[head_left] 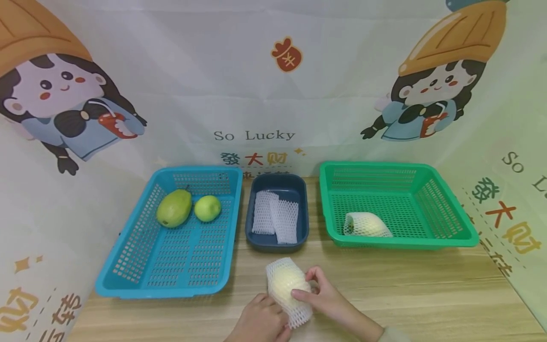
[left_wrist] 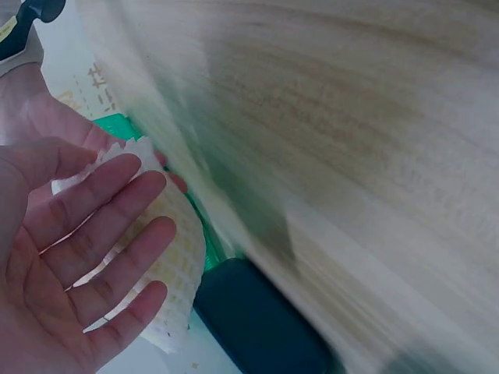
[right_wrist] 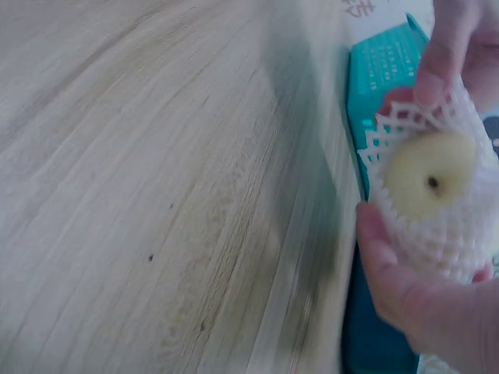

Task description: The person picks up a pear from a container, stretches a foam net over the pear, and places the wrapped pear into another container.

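A pale yellow round fruit sits inside a white foam net sleeve, held over the front of the table. My right hand grips the netted fruit from its right side, thumb across the front. At the sleeve's near end, my left hand pinches the net's edge between thumb and index finger; the left wrist view shows its other fingers spread loosely along the net. Through the sleeve's open end in the right wrist view, the fruit's bare skin shows with a small dark spot.
A blue basket on the left holds a green papaya-like fruit and a round green fruit. Flat foam nets lie in the dark blue bin. In the green basket at right lies another netted fruit.
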The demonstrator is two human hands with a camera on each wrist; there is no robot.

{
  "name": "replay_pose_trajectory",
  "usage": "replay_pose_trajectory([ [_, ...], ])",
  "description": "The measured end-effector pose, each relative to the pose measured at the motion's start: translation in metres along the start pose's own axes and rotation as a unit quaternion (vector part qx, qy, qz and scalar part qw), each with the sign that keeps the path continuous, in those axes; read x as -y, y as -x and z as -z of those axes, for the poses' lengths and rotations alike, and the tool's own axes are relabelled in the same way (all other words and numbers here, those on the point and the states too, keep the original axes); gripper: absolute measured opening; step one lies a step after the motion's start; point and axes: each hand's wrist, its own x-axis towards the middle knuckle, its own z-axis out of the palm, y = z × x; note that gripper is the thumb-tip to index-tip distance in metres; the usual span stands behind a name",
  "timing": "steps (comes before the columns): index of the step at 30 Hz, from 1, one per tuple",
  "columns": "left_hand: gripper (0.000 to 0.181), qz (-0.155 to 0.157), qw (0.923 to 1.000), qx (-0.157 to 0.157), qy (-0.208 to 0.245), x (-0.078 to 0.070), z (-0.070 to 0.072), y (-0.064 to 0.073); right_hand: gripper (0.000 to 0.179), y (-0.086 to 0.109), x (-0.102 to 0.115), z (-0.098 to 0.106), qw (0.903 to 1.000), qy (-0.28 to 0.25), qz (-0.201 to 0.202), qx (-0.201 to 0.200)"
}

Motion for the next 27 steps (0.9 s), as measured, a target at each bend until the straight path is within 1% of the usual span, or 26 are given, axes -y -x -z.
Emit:
replay_pose_trajectory([
  [2,0.024,-0.023,0.9985,-0.045,-0.020,0.001,-0.002,0.000,0.054,0.000,0.000,-0.004,0.9990,0.032,-0.010,-0.029],
  [4,0.020,-0.046,0.9949,-0.085,-0.029,0.003,-0.005,-0.001,0.061,-0.001,0.000,-0.005,0.9969,0.055,-0.019,-0.052],
  [5,0.018,-0.056,0.9929,-0.100,-0.032,0.004,-0.005,-0.001,0.062,-0.001,0.000,-0.006,0.9961,0.062,-0.019,-0.061],
  [6,0.016,-0.063,0.9923,-0.103,-0.029,0.005,-0.005,-0.001,0.063,-0.001,0.001,-0.005,0.9954,0.065,-0.020,-0.067],
  [8,0.013,-0.073,0.9932,-0.090,-0.012,0.007,-0.004,0.000,0.064,-0.002,0.001,-0.004,0.9952,0.065,-0.017,-0.071],
  [12,0.008,-0.077,0.9962,-0.033,0.026,0.010,0.001,0.000,0.067,-0.003,0.004,-0.001,0.9968,0.049,0.001,-0.064],
  [15,0.007,-0.078,0.9960,-0.011,0.043,0.012,0.002,0.000,0.074,-0.002,0.008,0.002,0.9979,0.039,0.015,-0.050],
  [19,0.007,-0.075,0.9959,-0.005,0.050,0.016,0.004,0.001,0.079,-0.002,0.015,0.008,0.9978,0.050,0.041,-0.017],
  [22,0.006,-0.065,0.9966,-0.016,0.047,0.019,0.005,0.004,0.076,-0.002,0.021,0.015,0.9949,0.073,0.069,0.005],
  [24,0.005,-0.055,0.9973,-0.025,0.041,0.022,0.005,0.005,0.074,-0.002,0.025,0.020,0.9918,0.087,0.093,0.010],
  [27,0.008,-0.029,0.9984,-0.022,0.043,0.025,0.007,0.007,0.072,-0.003,0.032,0.027,0.9874,0.103,0.121,-0.001],
])
